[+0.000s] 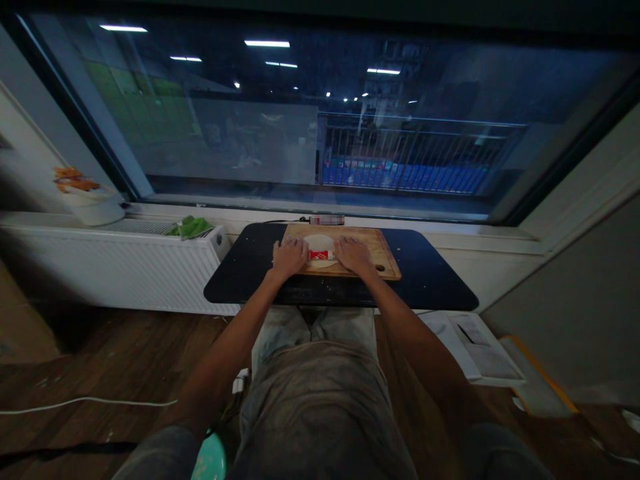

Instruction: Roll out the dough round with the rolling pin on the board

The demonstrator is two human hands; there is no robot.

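A pale round of flattened dough [318, 242] lies on the wooden cutting board [384, 250]. Across the dough rests a light rolling pin [321, 255] with a red label at its middle. My left hand [291, 255] is on its left end, fingers bent over it. At the other end, my right hand [354, 254] covers the pin in the same way. The pin's ends are hidden beneath both hands. The board sits on a black table [430, 270] with rounded corners, specked with white bits.
Behind the table is a wide window [280, 147]. A white radiator [115, 260] to the left carries a green cloth [190, 227]. Farther left stands a white pot [97, 205]. On the floor are a white box [487, 350], a white cable [90, 400] and a turquoise object [210, 459].
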